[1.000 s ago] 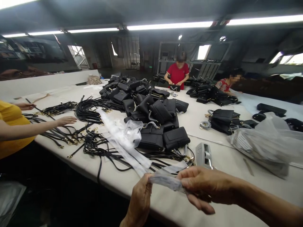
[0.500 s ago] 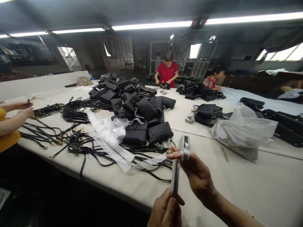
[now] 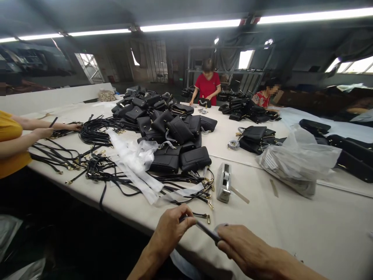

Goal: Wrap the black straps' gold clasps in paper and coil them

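Note:
Stretched between my hands over the table's front edge is a short length of dark strap [image 3: 206,231]. My left hand [image 3: 171,229] pinches its left end between thumb and fingers. Around the strap's right part, my right hand [image 3: 247,247] is closed, and a greyish, shiny bit shows at its fingers, too blurred to name. Just beyond my hands lies a black strap end with a gold clasp [image 3: 208,218]. A tape dispenser [image 3: 224,183] stands farther back, a strip of tape [image 3: 240,195] beside it.
Black bags [image 3: 179,132] are heaped mid-table, with coiled straps [image 3: 97,130] and white wrapping [image 3: 136,159] to their left. A clear plastic bag [image 3: 291,167] lies right. A co-worker in yellow [image 3: 11,136] handles straps; people in red [image 3: 207,85] work at the back.
My left hand has moved up and left, my right hand down, turning the strap from upright to slanting. The tape dispenser is now uncovered. The co-worker in yellow reaches farther over the straps.

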Action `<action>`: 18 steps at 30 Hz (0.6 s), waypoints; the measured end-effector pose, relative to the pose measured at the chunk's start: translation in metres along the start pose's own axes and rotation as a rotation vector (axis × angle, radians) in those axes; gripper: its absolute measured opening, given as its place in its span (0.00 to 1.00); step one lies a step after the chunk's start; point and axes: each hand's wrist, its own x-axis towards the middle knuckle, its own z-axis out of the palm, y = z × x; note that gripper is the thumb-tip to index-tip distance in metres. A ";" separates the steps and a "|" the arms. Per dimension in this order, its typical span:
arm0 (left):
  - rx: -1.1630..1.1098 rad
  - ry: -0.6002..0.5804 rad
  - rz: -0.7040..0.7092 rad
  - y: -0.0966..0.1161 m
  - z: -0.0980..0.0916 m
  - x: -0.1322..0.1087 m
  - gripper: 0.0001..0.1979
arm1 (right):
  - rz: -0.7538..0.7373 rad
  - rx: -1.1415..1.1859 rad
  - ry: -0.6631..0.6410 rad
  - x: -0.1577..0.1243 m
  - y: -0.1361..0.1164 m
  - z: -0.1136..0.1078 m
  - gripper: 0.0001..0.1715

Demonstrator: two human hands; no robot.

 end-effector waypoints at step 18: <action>-0.541 0.005 0.107 0.019 0.087 0.002 0.22 | -0.351 0.560 0.677 0.027 -0.013 -0.031 0.10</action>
